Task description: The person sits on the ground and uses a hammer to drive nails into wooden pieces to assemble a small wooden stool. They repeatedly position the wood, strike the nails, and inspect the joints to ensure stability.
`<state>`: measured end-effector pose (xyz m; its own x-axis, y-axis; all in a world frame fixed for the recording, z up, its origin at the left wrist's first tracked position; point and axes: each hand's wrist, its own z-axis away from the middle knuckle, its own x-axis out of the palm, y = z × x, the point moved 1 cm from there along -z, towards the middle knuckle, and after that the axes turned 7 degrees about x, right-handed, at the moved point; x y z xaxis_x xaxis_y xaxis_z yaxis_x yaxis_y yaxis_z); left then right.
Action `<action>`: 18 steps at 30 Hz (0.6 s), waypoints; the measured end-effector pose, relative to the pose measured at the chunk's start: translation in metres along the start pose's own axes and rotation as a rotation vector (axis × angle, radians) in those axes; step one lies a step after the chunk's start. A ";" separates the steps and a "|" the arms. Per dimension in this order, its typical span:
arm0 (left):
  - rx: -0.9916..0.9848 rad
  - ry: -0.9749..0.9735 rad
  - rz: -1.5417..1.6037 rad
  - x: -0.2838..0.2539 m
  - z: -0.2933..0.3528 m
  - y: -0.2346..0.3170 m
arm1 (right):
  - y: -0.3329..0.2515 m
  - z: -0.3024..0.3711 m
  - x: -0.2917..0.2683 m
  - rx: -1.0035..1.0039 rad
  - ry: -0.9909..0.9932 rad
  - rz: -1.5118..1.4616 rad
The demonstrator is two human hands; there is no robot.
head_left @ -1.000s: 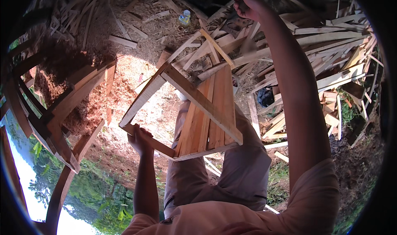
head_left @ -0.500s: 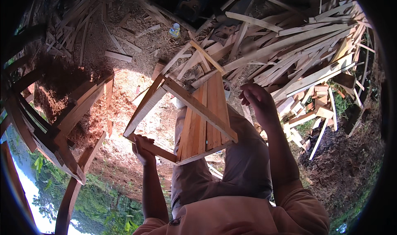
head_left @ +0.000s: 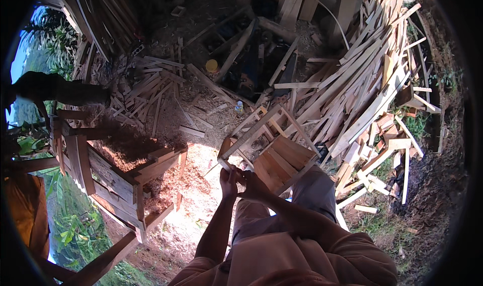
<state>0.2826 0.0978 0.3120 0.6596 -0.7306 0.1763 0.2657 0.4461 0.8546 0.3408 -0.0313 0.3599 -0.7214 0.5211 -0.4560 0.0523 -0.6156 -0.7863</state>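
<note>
A small wooden frame (head_left: pixel 245 137), like an unfinished stool or chair, rests tilted against my knees. Several reddish-brown slats (head_left: pixel 275 164) form a panel across one side of it, and pale rails join at its corners. At the frame's left near corner, the fingers of my left hand (head_left: pixel 229 181) are wrapped round a rail. Just beside it, my right hand (head_left: pixel 254 185) reaches across my lap with fingers curled in at the same corner. Whatever small thing may lie between the two hands is hidden by the fingers.
A long heap of sawn strips (head_left: pixel 365 87) runs along the right, with offcuts (head_left: pixel 390 135) below. Left stands a rough wooden workbench (head_left: pixel 118 178) among shavings. Scrap strips (head_left: pixel 143 87), a yellow container (head_left: pixel 211 65) and a small tin (head_left: pixel 239 106) lie ahead. Another person (head_left: pixel 65 89) is far left.
My right hand has come from the air at the right down to the frame's left corner, next to my left hand. The frame has turned and shifted right; the view has tipped up.
</note>
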 end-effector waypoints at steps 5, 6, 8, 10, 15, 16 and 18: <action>-0.053 -0.043 0.136 0.017 -0.007 0.011 | 0.065 0.004 0.021 0.404 -0.222 0.086; -0.068 -0.113 0.111 0.032 -0.018 -0.005 | 0.081 0.009 0.016 0.462 -0.154 0.076; -0.099 -0.255 -0.012 0.048 -0.019 0.010 | 0.087 0.006 -0.005 0.425 0.003 0.155; 0.057 -0.324 0.122 0.044 -0.024 0.000 | 0.083 0.009 -0.018 0.373 0.107 0.188; 0.159 -0.265 -0.183 -0.009 -0.007 0.023 | 0.032 0.053 -0.108 0.456 0.058 -0.278; 0.175 -0.201 -0.217 -0.037 -0.008 0.013 | 0.022 0.064 -0.118 0.436 0.055 -0.320; 0.065 -0.161 -0.655 -0.073 -0.007 0.028 | -0.002 0.105 -0.144 0.452 0.046 -0.406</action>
<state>0.2471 0.1670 0.3191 0.2622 -0.9098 -0.3219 0.5284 -0.1438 0.8367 0.3719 -0.1678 0.4709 -0.5915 0.7854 -0.1824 -0.5259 -0.5474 -0.6510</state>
